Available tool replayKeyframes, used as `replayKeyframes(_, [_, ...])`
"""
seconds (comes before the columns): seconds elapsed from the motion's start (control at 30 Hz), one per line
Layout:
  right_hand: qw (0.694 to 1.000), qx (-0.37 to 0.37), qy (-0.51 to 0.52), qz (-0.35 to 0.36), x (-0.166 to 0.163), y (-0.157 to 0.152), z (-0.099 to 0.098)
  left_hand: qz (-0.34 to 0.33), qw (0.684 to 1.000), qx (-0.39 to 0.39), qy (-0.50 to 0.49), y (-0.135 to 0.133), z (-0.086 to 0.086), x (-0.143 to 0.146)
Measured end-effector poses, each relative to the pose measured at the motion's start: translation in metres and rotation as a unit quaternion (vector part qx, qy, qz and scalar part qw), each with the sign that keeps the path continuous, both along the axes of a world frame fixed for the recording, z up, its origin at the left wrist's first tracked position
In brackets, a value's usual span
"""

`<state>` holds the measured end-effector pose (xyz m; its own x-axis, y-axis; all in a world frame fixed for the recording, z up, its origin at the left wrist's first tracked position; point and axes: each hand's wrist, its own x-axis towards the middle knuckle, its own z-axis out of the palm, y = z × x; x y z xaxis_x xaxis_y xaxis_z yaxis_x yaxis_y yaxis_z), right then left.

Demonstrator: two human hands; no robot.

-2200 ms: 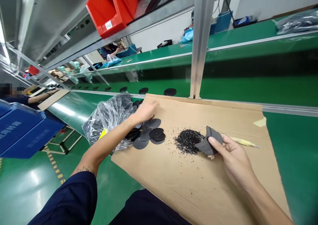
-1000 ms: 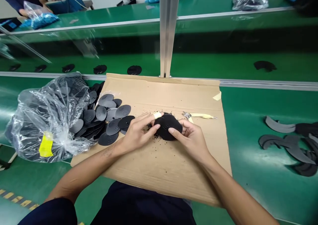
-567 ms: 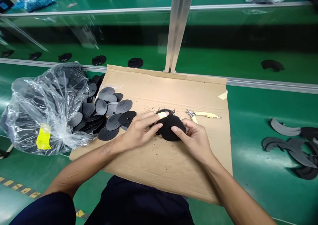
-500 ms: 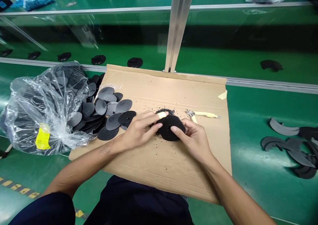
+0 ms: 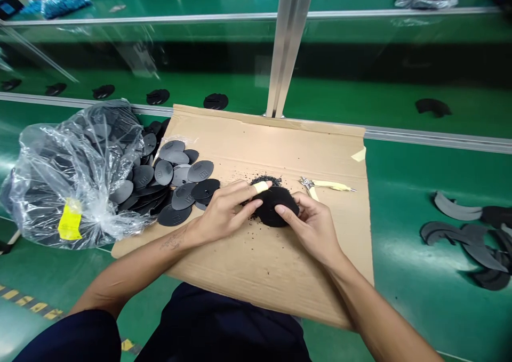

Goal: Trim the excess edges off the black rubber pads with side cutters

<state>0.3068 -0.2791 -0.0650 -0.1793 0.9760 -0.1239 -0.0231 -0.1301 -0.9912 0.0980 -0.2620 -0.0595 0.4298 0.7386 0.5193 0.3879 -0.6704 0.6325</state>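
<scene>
Both of my hands grip one black disc (image 5: 275, 208) above the cardboard sheet (image 5: 240, 255). My left hand (image 5: 230, 207) pinches its left side, with a pale yellow wrap on one finger. On the other side my right hand (image 5: 314, 220) is closed on the rim, thumb on the near face. Small black scraps (image 5: 264, 181) are heaped behind the disc and scattered around it. Side cutters with pale yellow handles (image 5: 330, 184) lie beyond my right hand. To the left, several loose black discs (image 5: 182, 194) are piled by my left forearm.
A clear plastic bag of black discs (image 5: 76, 175) stands at the left. Curved dark pieces (image 5: 472, 239) lie on the green table at the right. A metal post (image 5: 290, 47) rises behind the cardboard, with dark pieces (image 5: 216, 101) along the green surface beyond the rail.
Hardly anything differs. Both hands keep the same hold on the black disc, and the whole view has shifted very slightly. The dark pieces beyond the rail sit a little further left.
</scene>
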Motion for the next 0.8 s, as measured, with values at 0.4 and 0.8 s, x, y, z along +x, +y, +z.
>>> replayKeyframes(0.4, [0.979,0.187,-0.083,0.001,-0.002,-0.009,0.001,-0.018,0.993,-0.071,-0.094,-0.001,0.0,0.005])
replayKeyframes(0.8, [0.905,0.392,-0.16,0.051,0.005,-0.009,-0.004,-0.079,0.995,0.046,-0.047,-0.004,0.011,0.004])
